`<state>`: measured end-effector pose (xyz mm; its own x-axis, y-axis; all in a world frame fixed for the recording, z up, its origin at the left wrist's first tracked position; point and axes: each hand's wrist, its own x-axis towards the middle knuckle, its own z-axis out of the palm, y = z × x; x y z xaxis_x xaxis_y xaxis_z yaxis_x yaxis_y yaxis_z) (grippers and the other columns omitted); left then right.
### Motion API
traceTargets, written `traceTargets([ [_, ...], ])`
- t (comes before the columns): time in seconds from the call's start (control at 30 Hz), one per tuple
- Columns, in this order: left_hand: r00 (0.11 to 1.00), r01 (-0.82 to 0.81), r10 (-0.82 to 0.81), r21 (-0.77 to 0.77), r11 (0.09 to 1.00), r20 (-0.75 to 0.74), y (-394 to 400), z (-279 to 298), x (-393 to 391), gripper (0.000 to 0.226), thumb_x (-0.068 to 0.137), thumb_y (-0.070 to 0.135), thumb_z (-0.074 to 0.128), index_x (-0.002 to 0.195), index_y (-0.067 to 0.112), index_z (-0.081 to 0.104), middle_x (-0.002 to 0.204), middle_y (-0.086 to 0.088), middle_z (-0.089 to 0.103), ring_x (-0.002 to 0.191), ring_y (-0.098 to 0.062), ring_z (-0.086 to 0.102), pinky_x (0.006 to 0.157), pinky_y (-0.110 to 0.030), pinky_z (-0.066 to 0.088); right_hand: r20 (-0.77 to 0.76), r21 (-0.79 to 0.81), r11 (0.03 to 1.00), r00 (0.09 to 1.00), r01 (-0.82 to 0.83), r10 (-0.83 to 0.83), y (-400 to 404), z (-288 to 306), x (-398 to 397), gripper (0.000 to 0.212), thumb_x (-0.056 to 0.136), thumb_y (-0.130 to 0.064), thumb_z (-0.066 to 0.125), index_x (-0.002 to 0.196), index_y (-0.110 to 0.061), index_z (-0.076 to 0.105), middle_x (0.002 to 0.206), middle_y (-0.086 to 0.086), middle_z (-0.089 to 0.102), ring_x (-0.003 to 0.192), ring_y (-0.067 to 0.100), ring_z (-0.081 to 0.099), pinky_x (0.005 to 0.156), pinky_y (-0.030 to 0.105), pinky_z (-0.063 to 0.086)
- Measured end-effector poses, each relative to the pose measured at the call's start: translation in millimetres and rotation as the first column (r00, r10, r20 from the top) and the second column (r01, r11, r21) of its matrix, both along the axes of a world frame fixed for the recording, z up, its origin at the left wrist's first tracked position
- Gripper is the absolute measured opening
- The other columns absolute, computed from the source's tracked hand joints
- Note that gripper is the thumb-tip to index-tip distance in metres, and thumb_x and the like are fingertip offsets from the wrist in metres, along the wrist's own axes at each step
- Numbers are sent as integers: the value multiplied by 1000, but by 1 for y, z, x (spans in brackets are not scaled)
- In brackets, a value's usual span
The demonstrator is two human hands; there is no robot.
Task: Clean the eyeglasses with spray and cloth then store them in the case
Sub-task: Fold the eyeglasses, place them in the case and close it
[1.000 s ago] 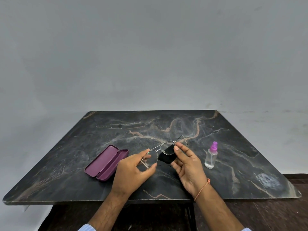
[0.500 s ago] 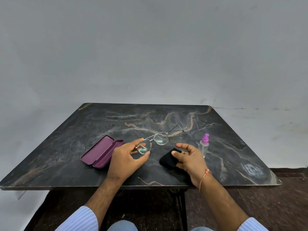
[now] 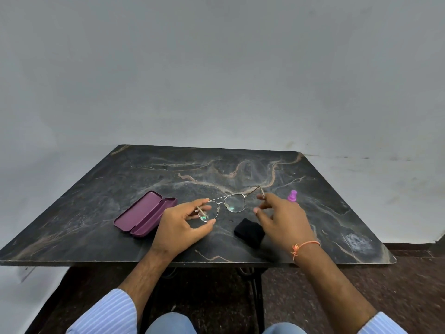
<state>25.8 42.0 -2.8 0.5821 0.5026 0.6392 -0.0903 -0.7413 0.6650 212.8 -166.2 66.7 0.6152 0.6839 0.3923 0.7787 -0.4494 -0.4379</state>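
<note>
A person seated at a dark, marble-patterned desk holds thin metal-framed eyeglasses above its polished, vein-streaked surface. The left hand pinches the frame's left end between thumb and curled fingers, one clear lens showing between them. The right hand, a thin orange thread tied at its wrist, has fingertips at the far temple arm's hinge; thumb and fingers are loosely parted, and whether they actually grip the wire cannot be told. A black cleaning cloth (soft, folded into a rough block) lies on the desk just below the glasses, partly behind the right hand. To the left, a plum-coloured hard case lies open, oblong with rounded corners. A small spray bottle's pink nozzle shows beyond the right hand.
</note>
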Motion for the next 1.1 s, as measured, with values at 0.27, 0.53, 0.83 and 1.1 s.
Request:
traceTargets([
  [0.27,1000,14,-13,47,999,-9,1,-1,-1,65,80,23,99,140,25,74,120,26,80,107,3,79,94,-20,64,21,278,923,963,-265,270,4,16,-5,16,101,-28,73,115,-30,81,96,-19,75,82,3,70,76,19,55],
  [0.53,1000,16,-16,77,997,2,-1,1,-2,64,79,18,100,138,18,76,119,21,80,111,7,76,96,-15,60,141,124,930,934,-345,328,17,21,-12,25,101,-31,73,124,-25,81,101,-12,73,85,4,66,78,29,58],
  [0.83,1000,4,-4,62,998,-2,-2,2,-3,62,80,25,96,139,17,75,120,20,80,113,8,75,98,-17,61,283,18,941,905,-337,318,26,17,-16,28,104,-40,66,127,-30,79,103,-14,72,81,7,68,70,35,60],
  [1.1,1000,13,-14,102,995,1,-3,3,-3,61,80,22,99,137,14,76,119,16,80,113,9,74,98,-17,60,464,-61,948,833,-311,303,39,10,-19,20,99,-35,75,114,-27,84,86,-6,69,65,23,70,51,40,58],
])
